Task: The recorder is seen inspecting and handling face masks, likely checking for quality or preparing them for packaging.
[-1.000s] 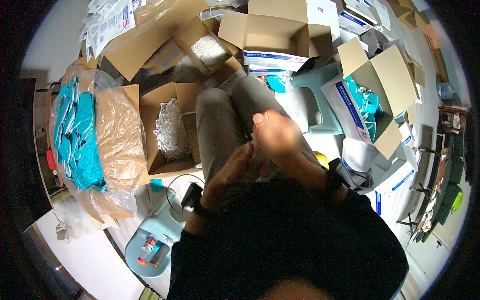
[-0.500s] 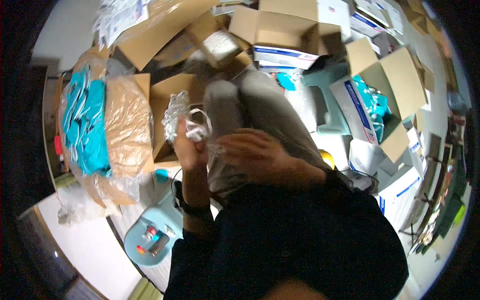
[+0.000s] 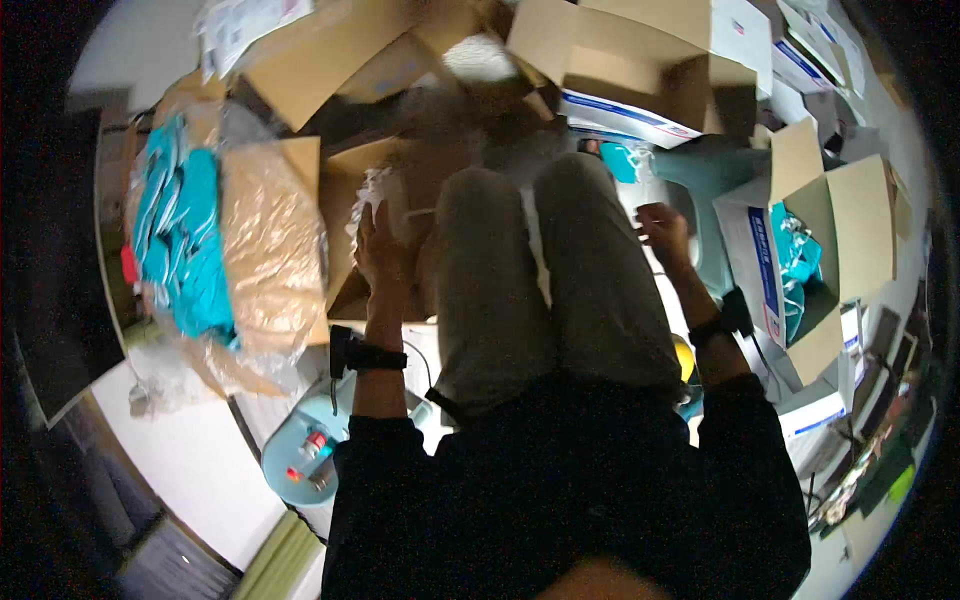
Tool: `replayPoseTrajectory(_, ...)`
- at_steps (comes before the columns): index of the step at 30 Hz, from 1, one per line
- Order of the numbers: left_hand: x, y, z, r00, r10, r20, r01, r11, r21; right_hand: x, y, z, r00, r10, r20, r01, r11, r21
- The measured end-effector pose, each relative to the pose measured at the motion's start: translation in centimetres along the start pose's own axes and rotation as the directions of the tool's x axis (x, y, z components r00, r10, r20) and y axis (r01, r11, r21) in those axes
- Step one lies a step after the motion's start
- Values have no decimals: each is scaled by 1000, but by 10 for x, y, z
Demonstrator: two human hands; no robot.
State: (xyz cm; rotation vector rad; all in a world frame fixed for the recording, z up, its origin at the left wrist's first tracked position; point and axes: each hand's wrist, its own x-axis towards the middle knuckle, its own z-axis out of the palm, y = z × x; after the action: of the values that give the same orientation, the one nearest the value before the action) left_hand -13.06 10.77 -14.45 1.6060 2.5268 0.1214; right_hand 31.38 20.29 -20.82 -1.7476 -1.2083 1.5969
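Note:
My left hand reaches into an open cardboard box beside my left knee. Its fingers are on a crinkled bundle of white cords, which sticks out past the fingertips; the grip is partly hidden. Over to the right of my knees, my right hand hangs with loosely bent fingers and nothing visible in it. It is close to a pale blue-green plastic stool. A small teal piece with white strings lies beyond that hand.
Left stands a plastic-lined carton with folded teal fabric pieces. At right, an open white carton holds teal pieces in clear wrap. An open box stands ahead. Low left, a blue stool carries small items.
My left hand has moved with the white bundle from beside my knee, farther into the box. My right hand has swung from over my lap out to the right. The view has shifted slightly.

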Motion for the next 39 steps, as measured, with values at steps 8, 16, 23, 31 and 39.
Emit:
replayPoseTrajectory(8, 7, -59, 56, 968, 248, -30, -249, 957, -150, 96, 103, 18, 979, -206, 4, 162, 758, -632)
replayPoseTrajectory(16, -11, -116, 3, 810, -578, 98, 451, 509, -733, 164, 118, 36, 959, 240, 153, 77, 298, -951)
replayPoseTrajectory(23, -13, -103, 31, 782, -188, 594, 37, 966, 257, 208, 150, 45, 893, 438, 104, 76, 82, -994)
replayPoseTrajectory(31, -37, -44, 22, 713, -563, 418, 614, 215, -759, 184, 121, 30, 981, 181, 64, 1, 326, -945)
replayPoseTrajectory(39, -26, 10, -10, 898, -382, -219, 156, 741, -653, 36, -15, 1, 762, -504, -407, 369, 854, -367)
